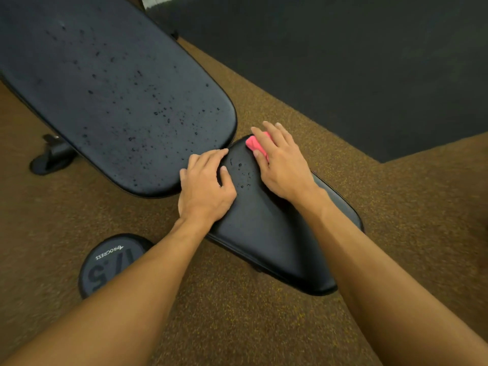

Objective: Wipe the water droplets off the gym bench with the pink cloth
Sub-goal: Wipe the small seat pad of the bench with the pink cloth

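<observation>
The likeliest slip starts under the right hand: it lies flat, fingers straight and spread, pressing the small folded pink cloth onto the black padded vinyl seat pad rather than gripping it. Nothing is curled round the cloth, so a quick stroke could, I judge, leave it bunched or behind while bare skin smears the water. The cloth sits at the seat's 12 o'clock end, close to the gap, and could be pushed off that edge onto the floor. The cluster of water droplets lies just beside the hand at its 9 o'clock, between the two hands and not yet covered. The left hand rests on the seat's edge at 9 o'clock, fingers loosely bent and holding nothing, index finger reaching toward the gap. It sits in the path of a leftward wipe, so the cloth may stop short there. Beyond, at 10 o'clock, the long black vinyl backrest pad carries many scattered droplets. One small cloth may soak through before that area is done and only spread the wet about. At 7 o'clock, a round dark dumbbell head lies on the brown speckled rubber floor, close enough to trip over.
</observation>
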A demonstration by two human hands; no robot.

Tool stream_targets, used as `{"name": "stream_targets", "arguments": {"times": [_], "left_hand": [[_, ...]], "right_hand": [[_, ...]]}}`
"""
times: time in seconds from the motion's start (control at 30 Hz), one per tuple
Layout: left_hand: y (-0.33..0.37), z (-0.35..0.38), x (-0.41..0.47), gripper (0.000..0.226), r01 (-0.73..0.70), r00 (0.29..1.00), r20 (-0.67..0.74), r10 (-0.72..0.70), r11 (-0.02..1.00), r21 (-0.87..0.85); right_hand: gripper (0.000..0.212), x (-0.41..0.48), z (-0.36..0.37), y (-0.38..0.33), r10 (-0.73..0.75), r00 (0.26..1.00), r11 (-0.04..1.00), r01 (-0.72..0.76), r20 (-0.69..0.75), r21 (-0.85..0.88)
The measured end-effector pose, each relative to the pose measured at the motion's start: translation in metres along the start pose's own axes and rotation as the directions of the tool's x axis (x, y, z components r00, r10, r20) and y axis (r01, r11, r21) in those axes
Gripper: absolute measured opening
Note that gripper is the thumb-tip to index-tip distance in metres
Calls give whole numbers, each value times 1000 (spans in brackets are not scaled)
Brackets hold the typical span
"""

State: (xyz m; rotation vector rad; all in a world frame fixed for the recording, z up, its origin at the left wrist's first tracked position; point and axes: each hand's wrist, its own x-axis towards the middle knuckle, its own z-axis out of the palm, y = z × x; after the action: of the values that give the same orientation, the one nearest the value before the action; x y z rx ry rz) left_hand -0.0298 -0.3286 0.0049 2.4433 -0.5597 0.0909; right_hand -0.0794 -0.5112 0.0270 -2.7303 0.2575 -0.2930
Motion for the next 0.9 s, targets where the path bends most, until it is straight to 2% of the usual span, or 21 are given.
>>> {"name": "stream_targets", "arguments": {"times": [0.07, 0.17, 0.23, 0.43, 0.53, 0.7, 0.77, 0.9], "left_hand": [[0, 0, 1, 45, -1, 1000, 4, 1, 1000, 3], [0, -1, 3, 46, -10, 1000, -1, 10, 1000, 7], [0, -1, 3, 45, -12, 1000, -1, 12, 1000, 0], [-2, 0, 6, 39, -22, 1000, -3, 22, 999, -23], [-3, 0, 8, 39, -21, 1000, -1, 21, 999, -45], [-5, -4, 8, 39, -17, 1000, 17, 18, 996, -87], [-6, -6, 9, 39, -19, 999, 32, 23, 994, -112], [-9, -9, 10, 40, -38, 997, 68, 48, 990, -138]], "right_hand": [[52, -2, 3, -4, -57, 998, 998, 57, 11, -5], [49, -21, -2, 3, -221, 974, 975, 220, 42, 17], [48, -32, -7, 14, -267, 962, 964, 267, 55, 15], [53, -24, -3, 10, 2, 1000, 1000, -2, -5, -20], [57, -28, 3, -3, -28, 1000, 1000, 28, -11, -7], [48, -57, -7, 3, -140, 990, 990, 139, 32, 36], [48, -59, -12, 8, -85, 996, 996, 85, 12, -3], [49, -45, -5, -8, 115, 993, 993, -115, -28, -12]]}}
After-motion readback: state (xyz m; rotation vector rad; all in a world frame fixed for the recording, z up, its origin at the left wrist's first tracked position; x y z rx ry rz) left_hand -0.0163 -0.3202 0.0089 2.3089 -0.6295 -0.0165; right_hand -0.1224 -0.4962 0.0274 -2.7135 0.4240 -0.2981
